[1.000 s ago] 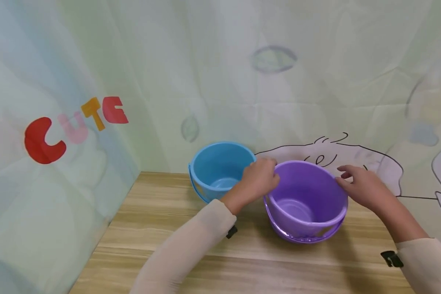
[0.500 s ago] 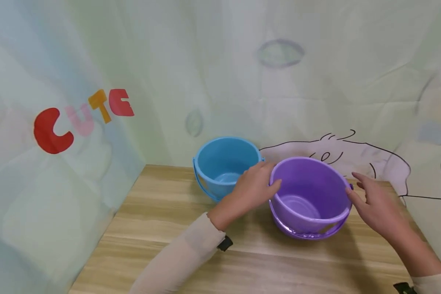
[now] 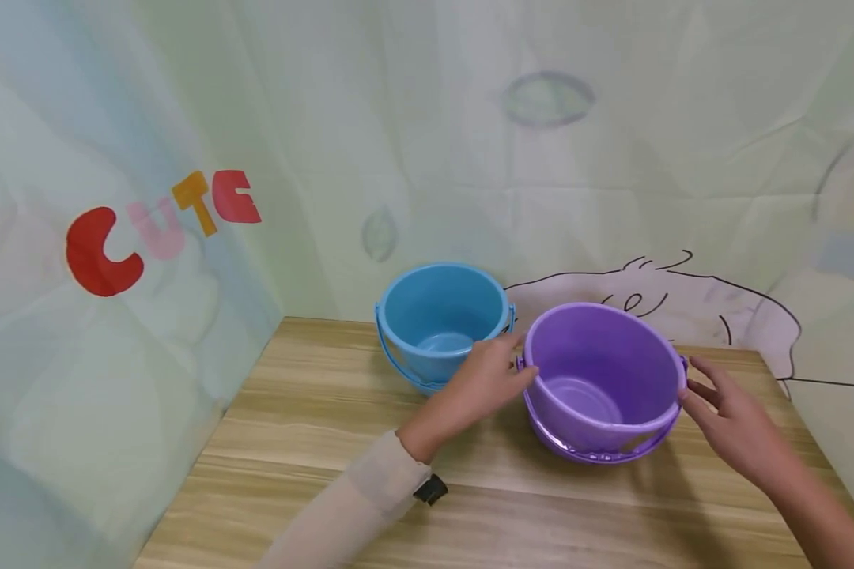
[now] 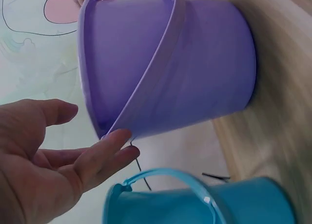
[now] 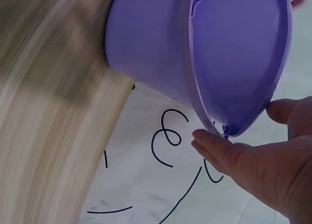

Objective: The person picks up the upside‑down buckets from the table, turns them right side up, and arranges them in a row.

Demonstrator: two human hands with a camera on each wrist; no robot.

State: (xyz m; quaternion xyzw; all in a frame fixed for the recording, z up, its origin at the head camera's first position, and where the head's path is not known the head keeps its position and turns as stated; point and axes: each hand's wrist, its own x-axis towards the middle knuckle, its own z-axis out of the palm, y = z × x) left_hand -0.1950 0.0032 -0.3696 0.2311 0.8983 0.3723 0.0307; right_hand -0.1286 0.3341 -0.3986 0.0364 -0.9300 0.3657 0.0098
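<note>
A purple bucket (image 3: 598,371) stands on the wooden table, its handle lowered across the front. My left hand (image 3: 485,379) is at its left rim. In the left wrist view the left fingers (image 4: 105,153) lie extended by the handle's joint, and the thumb (image 4: 62,112) stands off the rim. My right hand (image 3: 733,419) is at the right rim. Seen from the right wrist, its thumb (image 5: 282,110) meets the rim and its fingers (image 5: 212,145) reach outside, beside the handle joint. A blue bucket (image 3: 441,304) stands just left, partly behind my left hand.
The wooden table (image 3: 292,442) backs onto a pale printed curtain (image 3: 427,142) with outline drawings. More curtain hangs along the left side, bearing the coloured letters CUTE. Both buckets stand near the table's back edge.
My left hand has loosened from the purple rim, its thumb drawn back and fingers straighter. My right hand has shifted lower along the right side. The view has turned slightly; the buckets stay put.
</note>
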